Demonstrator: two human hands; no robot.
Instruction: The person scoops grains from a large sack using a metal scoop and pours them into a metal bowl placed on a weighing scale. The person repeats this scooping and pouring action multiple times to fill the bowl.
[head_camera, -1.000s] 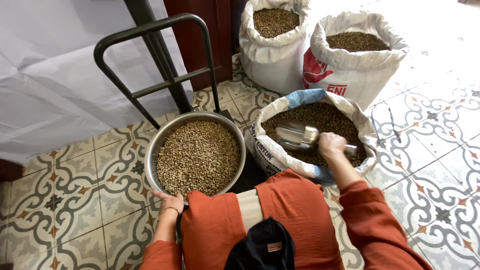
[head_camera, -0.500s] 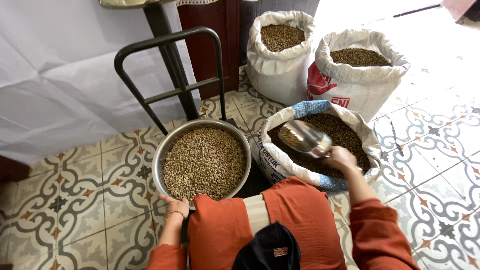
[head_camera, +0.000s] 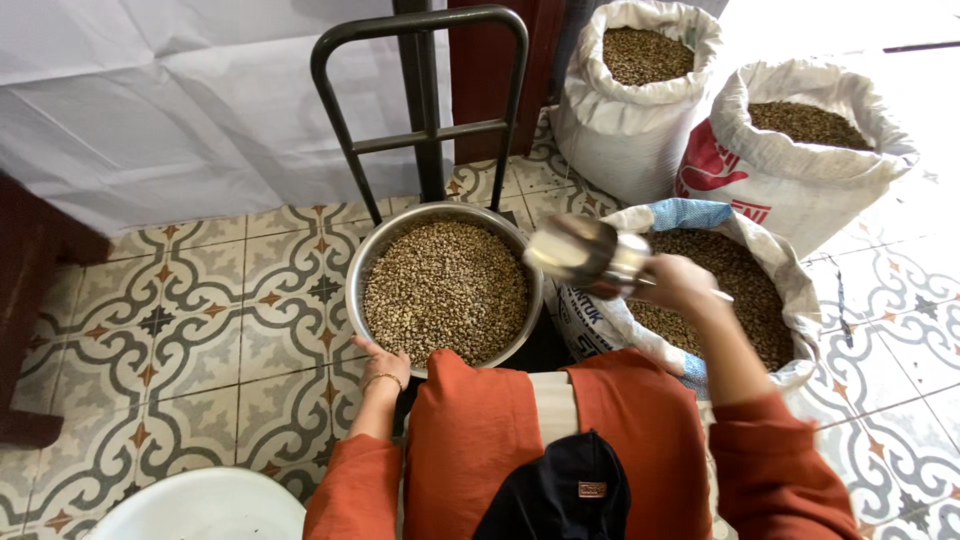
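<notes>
1. Right hand (head_camera: 683, 283): closed around handle of metal scoop (head_camera: 588, 256), held in the air over the gap between steel bowl (head_camera: 352, 282) and open sack (head_camera: 790, 290).
2. Scoop long axis: roughly horizontal, running right to left; mouth pointing left toward bowl, handle end back toward sack. Contents not visible.
3. Left hand (head_camera: 381, 363): fingers curled over near rim of bowl, gripping it.
4. Bowl: on tiled floor, full of pale beans, in front of dark metal frame (head_camera: 420, 135).
5. Two more filled sacks (head_camera: 640, 90) behind, upright, well apart from hands.
</notes>
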